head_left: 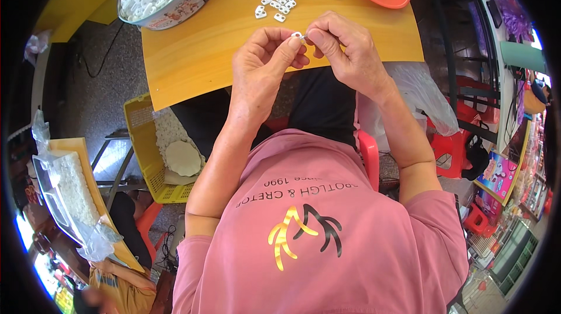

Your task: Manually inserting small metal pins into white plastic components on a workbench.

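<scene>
Above the table's near edge my two hands meet, fingertips almost touching. Between thumb and fingers, my left hand (263,59) pinches a small white plastic piece (297,35). My right hand (349,48) is closed in a pinch against the right side of that piece. A tiny greyish bit shows between the hands, too small to name. Just beyond them several loose white plastic pieces with holes (279,3) lie scattered on the yellow-brown table (216,51). An orange-red plate (395,2) at the far right bears small dark grey bits and thin sticks.
A round tin (175,20) heaped with white pieces stands at the table's far left. Below left is a yellow plastic crate (137,121) with white contents. A clear plastic bag (429,100) hangs right of the table. Another person (120,285) sits at lower left beside a second board.
</scene>
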Motion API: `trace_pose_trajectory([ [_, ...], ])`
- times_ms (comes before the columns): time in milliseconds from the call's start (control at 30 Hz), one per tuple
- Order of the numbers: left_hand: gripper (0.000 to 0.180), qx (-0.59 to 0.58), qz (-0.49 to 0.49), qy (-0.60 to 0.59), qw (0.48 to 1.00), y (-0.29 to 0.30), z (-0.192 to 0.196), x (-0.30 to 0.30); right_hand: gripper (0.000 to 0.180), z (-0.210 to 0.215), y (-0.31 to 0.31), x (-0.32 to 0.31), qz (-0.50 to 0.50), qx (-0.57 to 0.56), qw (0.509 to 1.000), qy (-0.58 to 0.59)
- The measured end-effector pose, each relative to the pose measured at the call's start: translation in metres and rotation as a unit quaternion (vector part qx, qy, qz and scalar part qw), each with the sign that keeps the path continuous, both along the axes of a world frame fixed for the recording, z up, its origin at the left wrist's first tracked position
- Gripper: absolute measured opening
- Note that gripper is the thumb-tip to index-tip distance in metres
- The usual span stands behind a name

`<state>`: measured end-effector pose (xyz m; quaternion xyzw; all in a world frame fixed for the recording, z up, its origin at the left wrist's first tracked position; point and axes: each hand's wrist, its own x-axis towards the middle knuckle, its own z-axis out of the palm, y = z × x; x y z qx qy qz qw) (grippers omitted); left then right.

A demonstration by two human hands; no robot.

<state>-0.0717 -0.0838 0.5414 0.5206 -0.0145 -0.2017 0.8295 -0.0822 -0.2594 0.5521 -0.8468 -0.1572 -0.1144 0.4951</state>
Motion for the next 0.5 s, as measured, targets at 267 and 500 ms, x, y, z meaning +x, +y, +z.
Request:
trace_pose_trajectory([
  [267, 0.017, 0.004, -0.011, 0.013, 1.000, 0.0013, -0.0011, -0.0006, 0.014, -0.0009, -0.0013, -0.0004, 0.014, 0.003, 1.000, 0.005],
  [500, 0.018, 0.003, -0.018, 0.009, 1.000, 0.0006, 0.0018, -0.0017, 0.013, -0.0005, -0.0028, -0.0003, 0.013, -0.003, 1.000, 0.008],
])
